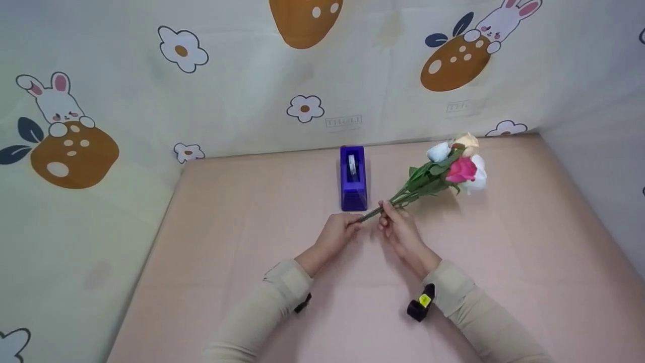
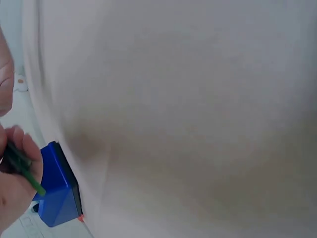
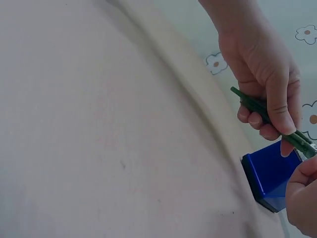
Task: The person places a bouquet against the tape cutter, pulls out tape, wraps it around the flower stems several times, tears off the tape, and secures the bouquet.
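A bunch of artificial-looking flowers (image 1: 461,170), with pink, white, pale blue and cream blooms, points up and to the right above the table in the head view. My left hand (image 1: 335,236) grips the lower end of the green stems (image 3: 255,105). Farther up, my right hand (image 1: 403,234) pinches the same stems between thumb and fingers. Cut stem tips (image 2: 38,188) poke out of a hand in the left wrist view. Just beyond both hands stands a blue tape dispenser (image 1: 353,197) with a roll of tape (image 1: 352,166) in it. Something small and shiny sits on the stems in the right wrist view; its kind is unclear.
A pinkish cloth covers the table (image 1: 242,242). Behind it and along the sides hang pale curtains (image 1: 242,111) printed with rabbits and flowers. A black wrist camera with a yellow mark (image 1: 421,303) is strapped at the right cuff.
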Demonstrator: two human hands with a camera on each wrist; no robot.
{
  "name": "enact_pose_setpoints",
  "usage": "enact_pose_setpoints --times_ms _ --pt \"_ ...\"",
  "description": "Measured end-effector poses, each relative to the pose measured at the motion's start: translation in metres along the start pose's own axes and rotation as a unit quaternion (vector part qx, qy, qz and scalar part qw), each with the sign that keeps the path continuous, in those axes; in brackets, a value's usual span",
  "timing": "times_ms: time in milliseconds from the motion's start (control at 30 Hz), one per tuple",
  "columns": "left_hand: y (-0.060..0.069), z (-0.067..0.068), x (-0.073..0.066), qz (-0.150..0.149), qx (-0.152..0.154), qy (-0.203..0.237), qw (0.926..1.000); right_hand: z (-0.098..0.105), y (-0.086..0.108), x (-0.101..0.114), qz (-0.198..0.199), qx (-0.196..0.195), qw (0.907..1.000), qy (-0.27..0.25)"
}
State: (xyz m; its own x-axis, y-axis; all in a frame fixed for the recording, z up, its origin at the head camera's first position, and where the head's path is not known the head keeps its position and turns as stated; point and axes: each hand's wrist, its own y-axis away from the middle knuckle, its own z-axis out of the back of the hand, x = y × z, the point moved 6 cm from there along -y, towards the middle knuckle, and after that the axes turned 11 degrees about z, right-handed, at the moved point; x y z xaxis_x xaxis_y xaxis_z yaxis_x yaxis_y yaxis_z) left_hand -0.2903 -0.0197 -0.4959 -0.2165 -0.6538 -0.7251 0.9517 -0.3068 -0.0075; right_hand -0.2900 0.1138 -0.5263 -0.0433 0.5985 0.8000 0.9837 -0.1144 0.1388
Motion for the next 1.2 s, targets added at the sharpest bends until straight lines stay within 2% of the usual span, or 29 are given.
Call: enact_pose_setpoints --times_ms 67,133,200,267,333,400,467,533,567,633,700,767,867,933,1000,1033,1100,1167,1200 --pt "0.003 0.001 -0.001 -0.015 -0.031 -0.042 0.9985 -0.001 -0.002 0.000 0.010 0.016 0.9997 0.015" --pt "0.004 0.000 -0.001 -0.009 -0.032 -0.048 0.9983 0.000 -0.004 0.001 0.021 0.045 0.9979 0.042" --pt "0.003 -0.002 0.002 0.024 0.002 -0.008 0.9997 0.001 -0.007 0.002 0.029 0.081 0.9941 0.066" --pt "0.001 -0.005 0.005 0.067 0.054 0.055 0.9948 0.003 -0.010 0.002 0.036 0.121 0.9884 0.085" --pt "-0.002 -0.008 0.010 0.117 0.102 0.128 0.9795 0.004 -0.015 0.002 0.040 0.159 0.9811 0.103" --pt "-0.003 -0.009 0.013 0.156 0.131 0.186 0.9613 0.003 -0.018 0.003 0.041 0.182 0.9768 0.106" --pt "-0.005 -0.011 0.017 0.180 0.140 0.231 0.9458 0.002 -0.018 0.003 0.037 0.178 0.9782 0.101" --pt "-0.005 -0.011 0.021 0.196 0.128 0.261 0.9368 0.000 -0.017 0.004 0.029 0.149 0.9849 0.083" --pt "-0.005 -0.011 0.022 0.199 0.117 0.266 0.9359 -0.001 -0.015 0.005 0.028 0.128 0.9884 0.078" --pt "-0.006 -0.011 0.025 0.194 0.091 0.259 0.9419 -0.003 -0.012 0.005 0.021 0.084 0.9939 0.068" --pt "-0.006 -0.010 0.027 0.177 0.057 0.229 0.9555 -0.005 -0.010 0.005 0.020 0.054 0.9959 0.070" --pt "-0.006 -0.008 0.025 0.149 0.023 0.192 0.9697 -0.006 -0.011 0.007 0.032 0.042 0.9944 0.092" --pt "-0.004 -0.005 0.020 0.101 -0.025 0.140 0.9847 -0.009 -0.013 0.012 0.058 0.050 0.9847 0.157" --pt "-0.003 -0.002 0.017 0.078 -0.050 0.115 0.9890 -0.009 -0.015 0.015 0.071 0.063 0.9739 0.206" --pt "-0.003 -0.001 0.015 0.069 -0.060 0.098 0.9910 -0.008 -0.016 0.016 0.073 0.081 0.9620 0.250" --pt "-0.004 -0.001 0.016 0.070 -0.053 0.101 0.9910 -0.008 -0.017 0.017 0.074 0.091 0.9565 0.267" --pt "-0.004 0.000 0.016 0.088 -0.005 0.147 0.9851 -0.010 -0.016 0.021 0.073 0.122 0.9475 0.286" --pt "-0.006 -0.003 0.021 0.104 0.057 0.198 0.9730 -0.011 -0.018 0.024 0.071 0.160 0.9358 0.306" --pt "-0.007 -0.004 0.022 0.111 0.090 0.226 0.9635 -0.011 -0.019 0.025 0.074 0.177 0.9310 0.310"
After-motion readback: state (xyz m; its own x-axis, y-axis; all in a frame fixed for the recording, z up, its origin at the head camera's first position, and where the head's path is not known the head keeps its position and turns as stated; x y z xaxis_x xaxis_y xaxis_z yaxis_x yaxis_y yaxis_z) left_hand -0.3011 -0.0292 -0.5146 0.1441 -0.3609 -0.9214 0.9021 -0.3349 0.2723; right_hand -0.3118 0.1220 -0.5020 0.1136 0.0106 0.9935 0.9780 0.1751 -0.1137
